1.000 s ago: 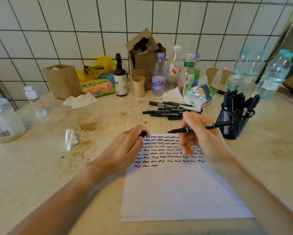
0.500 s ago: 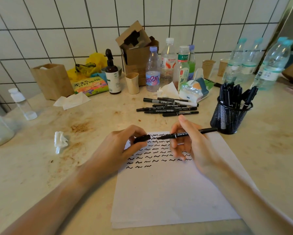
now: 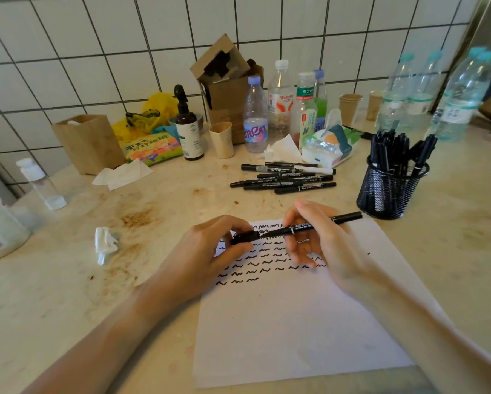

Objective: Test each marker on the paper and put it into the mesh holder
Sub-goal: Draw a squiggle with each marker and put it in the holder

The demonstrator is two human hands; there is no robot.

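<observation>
Stained beige counter point(image 3: 452, 251); paper point(image 3: 295, 322), mesh holder point(image 3: 392, 191), loose markers point(image 3: 287, 177), bottles point(image 3: 255, 115)

marker point(image 3: 309, 227) tip now meets cap point(image 3: 245, 237) in left hand point(image 3: 207, 251).

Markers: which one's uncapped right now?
The marker in the right hand; its cap is in the left hand. Those in the loose pile look capped.

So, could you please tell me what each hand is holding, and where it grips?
The right hand holds a black marker mid-barrel; the left hand pinches its cap between its fingers.
</observation>
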